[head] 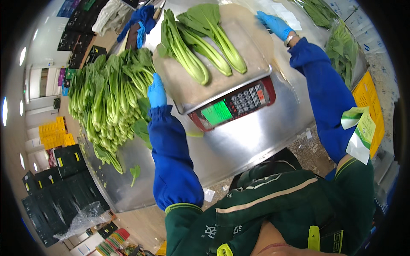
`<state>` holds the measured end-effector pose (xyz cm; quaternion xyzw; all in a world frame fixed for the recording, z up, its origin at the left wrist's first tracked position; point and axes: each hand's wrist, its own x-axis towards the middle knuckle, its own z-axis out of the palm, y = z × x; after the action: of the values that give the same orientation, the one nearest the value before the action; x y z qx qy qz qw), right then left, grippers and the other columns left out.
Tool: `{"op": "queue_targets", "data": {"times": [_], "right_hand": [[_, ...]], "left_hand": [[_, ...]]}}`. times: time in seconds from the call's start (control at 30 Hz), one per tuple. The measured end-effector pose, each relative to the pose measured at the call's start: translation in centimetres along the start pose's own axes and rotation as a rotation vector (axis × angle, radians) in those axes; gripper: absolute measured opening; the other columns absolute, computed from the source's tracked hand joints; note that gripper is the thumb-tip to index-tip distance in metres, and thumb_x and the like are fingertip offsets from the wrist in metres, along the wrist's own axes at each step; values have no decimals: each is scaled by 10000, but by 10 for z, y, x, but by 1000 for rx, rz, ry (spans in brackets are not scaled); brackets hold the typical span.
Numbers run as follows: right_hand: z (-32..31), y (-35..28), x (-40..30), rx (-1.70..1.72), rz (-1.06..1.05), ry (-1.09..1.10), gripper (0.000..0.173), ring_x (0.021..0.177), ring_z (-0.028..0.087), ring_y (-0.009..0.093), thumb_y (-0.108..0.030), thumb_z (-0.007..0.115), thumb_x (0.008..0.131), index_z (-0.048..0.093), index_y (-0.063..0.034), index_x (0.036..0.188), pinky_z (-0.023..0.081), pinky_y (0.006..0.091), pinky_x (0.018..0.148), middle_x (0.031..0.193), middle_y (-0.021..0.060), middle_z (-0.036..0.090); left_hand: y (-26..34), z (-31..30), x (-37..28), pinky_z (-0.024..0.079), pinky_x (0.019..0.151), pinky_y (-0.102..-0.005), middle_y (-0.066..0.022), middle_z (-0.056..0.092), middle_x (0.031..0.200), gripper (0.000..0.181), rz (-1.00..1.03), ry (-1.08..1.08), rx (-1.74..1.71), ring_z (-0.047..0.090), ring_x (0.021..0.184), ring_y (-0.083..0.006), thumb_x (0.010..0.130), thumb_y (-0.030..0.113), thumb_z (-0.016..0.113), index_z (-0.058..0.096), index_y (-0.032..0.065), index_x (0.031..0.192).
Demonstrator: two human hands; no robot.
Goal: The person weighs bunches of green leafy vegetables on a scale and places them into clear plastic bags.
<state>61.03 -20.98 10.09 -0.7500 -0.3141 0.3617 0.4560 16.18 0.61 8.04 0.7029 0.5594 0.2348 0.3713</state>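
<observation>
Three leafy green stalk vegetables, like choy sum or bok choy (189,64), lie on the flat pan (189,92) of a digital scale with a lit green display (217,112). My left hand (157,91), in a blue glove, is at the pan's left side, beside a large heap of the same greens (112,96); whether it touches either is unclear. My right hand (274,25), also gloved, is beyond the pan's upper right corner, over the steel table near some white paper (288,16). A dark edge shows under its fingers; whether it holds that is unclear.
The steel table (230,150) carries a loose leaf (135,174). Bagged greens (341,51) lie at the right, above a yellow crate (371,105). A blue cloth (141,20) and a knife handle (157,13) are at the top. Dark crates (61,192) stand lower left.
</observation>
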Motion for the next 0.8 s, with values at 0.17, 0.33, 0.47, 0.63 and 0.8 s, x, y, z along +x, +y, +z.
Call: {"op": "queue_targets", "data": {"times": [0.17, 0.33, 0.47, 0.63, 0.8], "right_hand": [[30, -48, -9, 818, 22, -341, 403, 965, 610, 139, -331, 425, 987, 581, -15, 1182, 470, 278, 904, 1121, 82, 635], [135, 62, 86, 313, -181, 74, 401, 1073, 541, 220, -285, 409, 981, 511, -8, 1252, 403, 312, 968, 1196, 133, 573], [167, -98, -55, 621, -446, -231, 593, 1177, 487, 232, -313, 579, 895, 375, 26, 1337, 404, 328, 964, 1273, 179, 506], [117, -100, -215, 617, -466, -329, 894, 1303, 361, 210, -312, 748, 765, 235, -41, 1444, 340, 327, 1042, 1412, 169, 377], [68, -38, -270, -123, -412, -303, 831, 980, 608, 360, -356, 719, 681, 359, -103, 1386, 477, 405, 858, 1121, 218, 603]], "left_hand": [[87, 0, -19, 440, 920, -329, -106, 578, 1177, 426, 2, -409, -944, 545, 1064, -215, 948, 377, 505, 600, -8, 1104], [188, 165, -20, 439, 913, -332, -108, 535, 1188, 538, 230, -490, -862, 529, 1056, -195, 837, 208, 675, 428, 20, 1276], [196, 56, -66, 393, 984, -359, -163, 445, 1324, 808, 484, -55, -590, 470, 1178, -259, 750, 126, 727, 260, 3, 1397], [187, 43, -185, 233, 1107, -400, -152, 249, 1458, 1140, 548, 16, -654, 304, 1318, -299, 575, 290, 778, 120, 23, 1466], [144, 1, -265, 430, 929, -332, -188, 558, 1214, 642, -106, -1012, 352, 553, 1094, -268, 821, 269, 706, 419, 33, 1344]]}}
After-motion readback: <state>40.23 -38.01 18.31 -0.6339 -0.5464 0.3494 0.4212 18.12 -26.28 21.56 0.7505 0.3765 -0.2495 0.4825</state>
